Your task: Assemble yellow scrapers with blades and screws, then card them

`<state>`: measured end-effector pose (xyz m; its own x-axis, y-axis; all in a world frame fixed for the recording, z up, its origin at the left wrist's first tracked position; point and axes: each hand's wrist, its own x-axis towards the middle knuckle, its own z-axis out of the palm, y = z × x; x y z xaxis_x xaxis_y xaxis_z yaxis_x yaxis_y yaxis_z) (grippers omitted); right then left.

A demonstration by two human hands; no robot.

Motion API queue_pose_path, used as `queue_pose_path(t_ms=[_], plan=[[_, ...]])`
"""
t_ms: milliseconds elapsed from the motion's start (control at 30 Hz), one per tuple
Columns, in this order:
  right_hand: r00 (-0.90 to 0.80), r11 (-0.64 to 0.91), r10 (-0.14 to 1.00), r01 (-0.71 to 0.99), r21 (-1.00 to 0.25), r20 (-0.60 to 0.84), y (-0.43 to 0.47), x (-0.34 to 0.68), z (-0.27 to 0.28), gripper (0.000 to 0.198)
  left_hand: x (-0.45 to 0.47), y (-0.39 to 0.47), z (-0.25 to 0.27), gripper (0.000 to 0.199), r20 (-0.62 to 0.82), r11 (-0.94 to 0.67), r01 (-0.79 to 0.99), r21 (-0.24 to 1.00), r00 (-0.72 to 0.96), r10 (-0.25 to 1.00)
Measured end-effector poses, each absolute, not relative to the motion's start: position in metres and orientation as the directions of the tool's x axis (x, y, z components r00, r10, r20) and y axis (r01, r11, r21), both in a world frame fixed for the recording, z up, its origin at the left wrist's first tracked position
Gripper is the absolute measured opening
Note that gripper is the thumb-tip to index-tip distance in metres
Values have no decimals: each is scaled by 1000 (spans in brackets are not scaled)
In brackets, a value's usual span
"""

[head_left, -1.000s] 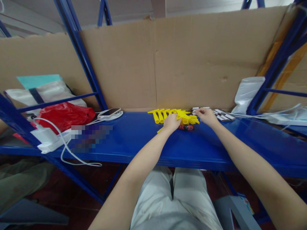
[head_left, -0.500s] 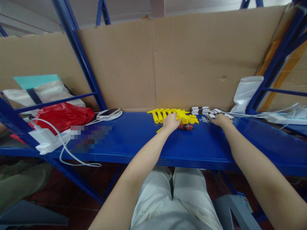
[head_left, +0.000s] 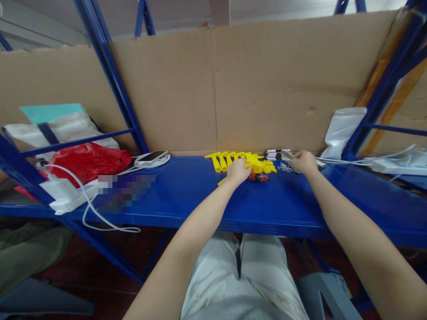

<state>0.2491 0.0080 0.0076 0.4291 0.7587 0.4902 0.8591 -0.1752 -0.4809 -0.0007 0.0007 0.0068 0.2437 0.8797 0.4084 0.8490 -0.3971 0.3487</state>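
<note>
My left hand [head_left: 237,172] is closed around a yellow plastic piece [head_left: 220,182], whose tip pokes out beside the wrist; most of it is hidden. Right behind it lies a row of yellow T-shaped plastic handles [head_left: 218,163], with a heap of small yellow parts [head_left: 268,166] to the right. A red and black screwdriver-like tool [head_left: 259,177] lies beside the hand. My right hand [head_left: 305,162] pinches a thin, flat, greyish strip [head_left: 288,156], its free end pointing left. Beneath that strip are scattered small silvery bits [head_left: 284,167], and a stack of black-and-white strips [head_left: 274,154] sits behind them.
Cardboard [head_left: 253,89] stands along the back of the blue table [head_left: 187,195]. To the left are a phone [head_left: 152,156] on a coiled white cable, a red plastic bag [head_left: 88,162] and a white power strip [head_left: 71,202]. At right are a white pouch [head_left: 345,129] and cables.
My right hand has risen slightly and shifted a little left from the flat pieces, with the thin strip lifted in its fingers. My left hand stays in place.
</note>
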Motion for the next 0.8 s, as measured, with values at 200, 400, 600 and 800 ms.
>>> queue_pose_path(t_ms=[200, 400, 600, 800], plan=[[341, 159, 795, 680, -716, 501, 3, 202, 14, 13, 0, 1, 7, 30, 399, -389, 849, 357, 238, 886], [215, 314, 884, 385, -868, 415, 2, 167, 4, 13, 1, 1, 7, 31, 409, -399, 845, 357, 242, 880], [274, 219, 906, 350, -911, 323, -2, 163, 5, 19, 0, 0, 6, 32, 414, -407, 844, 349, 251, 875], [262, 192, 937, 165, -967, 231, -3, 162, 6, 30, 1, 2, 5, 32, 411, -402, 844, 355, 245, 878]])
